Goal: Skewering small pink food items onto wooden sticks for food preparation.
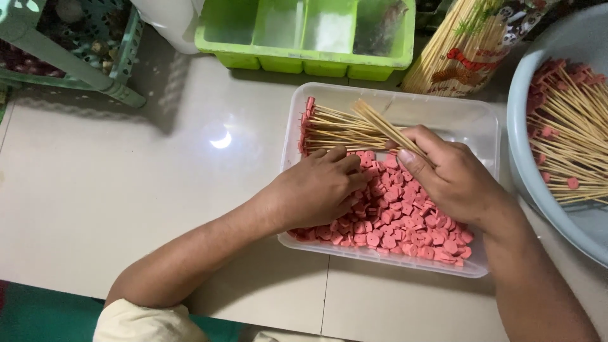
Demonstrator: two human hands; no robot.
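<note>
My right hand point(446, 174) grips bamboo skewers point(386, 126) over the clear tray point(380, 95); my left hand point(323, 187) rests on pink sausage slices point(405, 215).

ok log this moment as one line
left hand: on pink slices | right hand: holds skewers | clear tray | basin: finished skewers

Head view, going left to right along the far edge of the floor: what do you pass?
Teal basket → white container → green divided tray → pack of skewers → blue basin.
</note>
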